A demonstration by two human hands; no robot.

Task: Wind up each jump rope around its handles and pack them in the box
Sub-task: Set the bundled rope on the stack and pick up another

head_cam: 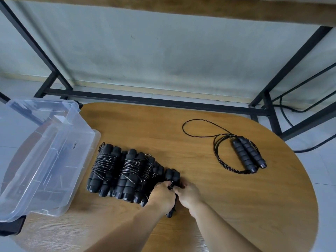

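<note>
Several wound black jump ropes (116, 170) lie side by side in a row on the wooden table (218, 206), cords wrapped round their foam handles. At the row's right end stands one more wound jump rope (172, 176); my left hand (161, 195) and my right hand (189, 194) both grip its middle, fingers curled over the cord. An unwound jump rope (249, 154) lies at the right, handles together, its cord in loose loops. The clear plastic box (60, 160) sits at the table's left edge with nothing visible inside.
A black metal frame (154, 102) runs behind the table, with another frame leg (271, 113) and black cables (291, 122) at the back right. The table's rounded edge curves down the right side.
</note>
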